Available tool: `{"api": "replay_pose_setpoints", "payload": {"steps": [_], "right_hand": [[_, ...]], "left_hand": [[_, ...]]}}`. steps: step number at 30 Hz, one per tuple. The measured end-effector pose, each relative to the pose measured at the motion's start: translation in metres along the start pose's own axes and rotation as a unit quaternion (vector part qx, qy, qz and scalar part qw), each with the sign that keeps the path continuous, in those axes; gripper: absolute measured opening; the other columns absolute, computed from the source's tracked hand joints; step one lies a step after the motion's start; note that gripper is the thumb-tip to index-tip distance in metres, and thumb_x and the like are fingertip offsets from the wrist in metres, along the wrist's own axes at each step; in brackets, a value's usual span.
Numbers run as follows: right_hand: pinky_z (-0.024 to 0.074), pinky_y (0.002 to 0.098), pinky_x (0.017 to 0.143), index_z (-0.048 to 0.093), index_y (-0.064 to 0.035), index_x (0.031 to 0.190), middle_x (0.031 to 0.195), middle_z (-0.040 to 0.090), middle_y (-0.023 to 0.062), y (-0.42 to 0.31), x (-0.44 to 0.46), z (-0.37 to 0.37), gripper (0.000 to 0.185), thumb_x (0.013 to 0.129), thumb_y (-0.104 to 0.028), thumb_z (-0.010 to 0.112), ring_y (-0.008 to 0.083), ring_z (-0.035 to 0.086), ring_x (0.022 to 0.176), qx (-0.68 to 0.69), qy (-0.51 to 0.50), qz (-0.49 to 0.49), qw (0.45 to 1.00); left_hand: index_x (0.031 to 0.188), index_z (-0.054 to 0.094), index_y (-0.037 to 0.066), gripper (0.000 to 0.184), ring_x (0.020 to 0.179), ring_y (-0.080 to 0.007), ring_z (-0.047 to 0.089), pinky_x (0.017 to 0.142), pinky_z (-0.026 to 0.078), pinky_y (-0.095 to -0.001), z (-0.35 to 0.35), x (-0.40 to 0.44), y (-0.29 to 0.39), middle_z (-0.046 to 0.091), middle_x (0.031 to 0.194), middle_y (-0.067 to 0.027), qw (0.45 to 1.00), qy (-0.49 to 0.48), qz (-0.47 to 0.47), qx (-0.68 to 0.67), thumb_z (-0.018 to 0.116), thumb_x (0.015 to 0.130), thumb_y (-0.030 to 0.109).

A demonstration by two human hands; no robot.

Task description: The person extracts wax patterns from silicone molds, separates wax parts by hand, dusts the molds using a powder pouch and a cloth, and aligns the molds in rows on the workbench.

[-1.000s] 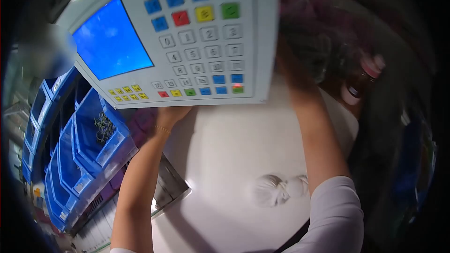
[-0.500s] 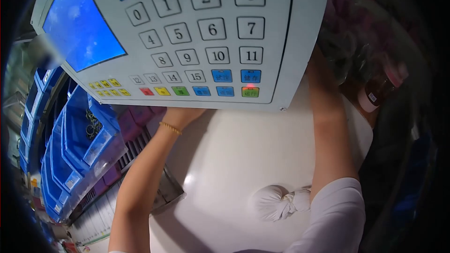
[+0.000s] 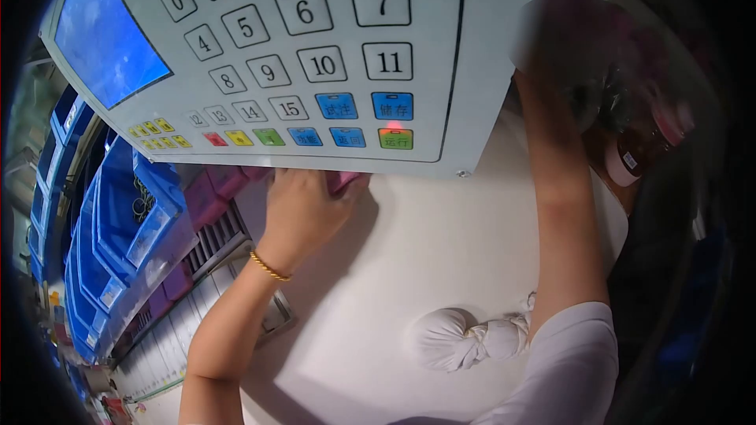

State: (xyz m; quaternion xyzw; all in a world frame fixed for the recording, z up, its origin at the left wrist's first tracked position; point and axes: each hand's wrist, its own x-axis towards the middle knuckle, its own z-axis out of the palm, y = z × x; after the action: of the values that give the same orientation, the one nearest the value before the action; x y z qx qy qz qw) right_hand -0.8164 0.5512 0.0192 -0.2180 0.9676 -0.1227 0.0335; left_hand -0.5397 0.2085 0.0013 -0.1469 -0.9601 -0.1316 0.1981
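My left hand [image 3: 303, 212], with a gold bracelet [image 3: 270, 266] at the wrist, is just below the lower edge of a white control panel [image 3: 441, 110]. Its fingers are curled, and a pink object [image 3: 342, 181] shows between thumb and fingers; its upper part is cut off by the panel, so I cannot make out its kind. My right forearm [image 3: 563, 189] reaches up past the panel's right side. The right hand itself is hidden behind the panel. The panel has numbered keys, coloured keys and a lit blue screen [image 3: 106, 39].
Blue bins [image 3: 126, 212] stand at the left, one with small metal rings [image 3: 143, 201]. Pink containers [image 3: 206, 198] lie beside them. A knotted white cloth bundle [image 3: 449, 338] rests on the white table [image 3: 378, 267]. A jar with a pink lid [image 3: 630, 159] stands at the right.
My left hand has come out from under the panel, toward me, with the pink object now showing in it. The view has shifted, so the panel sits farther left and higher.
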Motion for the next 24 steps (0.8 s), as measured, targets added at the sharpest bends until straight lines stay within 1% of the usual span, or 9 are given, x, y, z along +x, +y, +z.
{"api": "replay_pose_setpoints", "payload": {"steps": [5, 7, 9, 12, 15, 16, 21, 23, 24], "right_hand": [[0.0517, 0.0395, 0.096, 0.056, -0.0288, 0.140, 0.134, 0.061, 0.0155, -0.007, 0.010, 0.003, 0.078, 0.072, 0.008, 0.049, 0.0301, 0.059, 0.121, -0.067, -0.064, -0.038, 0.995], [0.0488, 0.0381, 0.101, 0.056, -0.0288, 0.141, 0.139, 0.058, 0.0160, 0.008, 0.005, 0.013, 0.078, 0.072, 0.007, 0.050, 0.0311, 0.057, 0.124, -0.041, 0.014, -0.147, 0.988], [0.0435, 0.0370, 0.108, 0.057, -0.0287, 0.141, 0.145, 0.054, 0.0115, -0.012, -0.019, 0.007, 0.076, 0.073, 0.006, 0.052, 0.0320, 0.054, 0.129, 0.048, -0.037, -0.117, 0.991], [0.0389, 0.0394, 0.112, 0.058, -0.0280, 0.139, 0.149, 0.051, 0.0056, -0.053, -0.063, 0.006, 0.075, 0.073, 0.007, 0.052, 0.0325, 0.052, 0.132, -0.102, 0.129, -0.080, 0.983], [0.0371, 0.0432, 0.112, 0.061, -0.0290, 0.135, 0.151, 0.049, 0.0026, -0.071, -0.081, -0.004, 0.075, 0.068, 0.000, 0.075, 0.0339, 0.052, 0.131, -0.107, 0.104, -0.066, 0.987], [0.0431, 0.0420, 0.107, 0.062, -0.0304, 0.133, 0.146, 0.053, 0.0035, -0.030, -0.031, 0.010, 0.079, 0.060, -0.011, 0.086, 0.0331, 0.053, 0.130, -0.092, 0.015, -0.028, 0.995], [0.0501, 0.0448, 0.098, 0.061, -0.0269, 0.132, 0.131, 0.061, 0.0113, -0.030, -0.036, 0.023, 0.079, 0.058, -0.013, 0.087, 0.0363, 0.060, 0.119, -0.112, 0.070, -0.099, 0.986], [0.0499, 0.0456, 0.099, 0.058, -0.0247, 0.135, 0.131, 0.060, 0.0136, -0.036, -0.041, 0.029, 0.078, 0.062, -0.012, 0.084, 0.0370, 0.061, 0.115, -0.148, 0.117, -0.059, 0.980], [0.0499, 0.0456, 0.099, 0.058, -0.0247, 0.135, 0.131, 0.060, 0.0136, -0.038, -0.044, 0.029, 0.078, 0.062, -0.012, 0.084, 0.0370, 0.061, 0.115, -0.149, 0.112, -0.058, 0.981]], "left_hand": [[0.130, 0.057, 0.005, 0.065, 0.121, -0.0395, 0.052, 0.094, 0.047, -0.0508, -0.007, -0.011, -0.003, 0.056, 0.131, -0.0173, 0.999, 0.001, 0.036, 0.025, 0.077, 0.081, 0.041], [0.137, 0.052, 0.005, 0.071, 0.126, -0.0386, 0.048, 0.097, 0.046, -0.0503, -0.007, -0.012, -0.001, 0.051, 0.137, -0.0178, 0.999, -0.019, 0.023, 0.017, 0.074, 0.082, 0.045], [0.139, 0.050, 0.006, 0.072, 0.126, -0.0378, 0.049, 0.100, 0.045, -0.0501, -0.010, -0.013, 0.004, 0.052, 0.135, -0.0186, 0.999, -0.045, 0.009, 0.010, 0.072, 0.083, 0.046], [0.144, 0.046, 0.008, 0.076, 0.132, -0.0409, 0.047, 0.103, 0.046, -0.0459, -0.014, -0.025, 0.010, 0.049, 0.143, -0.0220, 0.999, -0.023, 0.005, 0.043, 0.071, 0.085, 0.048], [0.153, 0.033, 0.013, 0.086, 0.136, -0.0430, 0.042, 0.105, 0.040, -0.0564, -0.010, -0.034, 0.008, 0.041, 0.150, -0.0251, 0.999, -0.016, 0.016, 0.034, 0.070, 0.084, 0.050], [0.152, 0.035, 0.013, 0.088, 0.136, -0.0431, 0.043, 0.105, 0.042, -0.0520, -0.013, -0.034, 0.009, 0.041, 0.149, -0.0252, 0.998, -0.028, 0.013, 0.051, 0.071, 0.083, 0.053], [0.144, 0.049, 0.013, 0.084, 0.128, -0.0388, 0.053, 0.105, 0.045, -0.0465, -0.003, 0.010, 0.001, 0.054, 0.139, -0.0213, 0.996, 0.065, 0.050, 0.037, 0.076, 0.078, 0.057], [0.127, 0.064, 0.012, 0.069, 0.117, -0.0328, 0.060, 0.100, 0.048, -0.0429, -0.013, 0.039, 0.009, 0.066, 0.123, -0.0142, 0.981, -0.126, -0.006, -0.148, 0.080, 0.074, 0.053], [0.113, 0.071, 0.012, 0.055, 0.106, -0.0271, 0.065, 0.093, 0.052, -0.0397, -0.005, 0.047, 0.008, 0.072, 0.112, -0.0074, 0.973, -0.137, -0.018, -0.186, 0.082, 0.073, 0.048]]}}
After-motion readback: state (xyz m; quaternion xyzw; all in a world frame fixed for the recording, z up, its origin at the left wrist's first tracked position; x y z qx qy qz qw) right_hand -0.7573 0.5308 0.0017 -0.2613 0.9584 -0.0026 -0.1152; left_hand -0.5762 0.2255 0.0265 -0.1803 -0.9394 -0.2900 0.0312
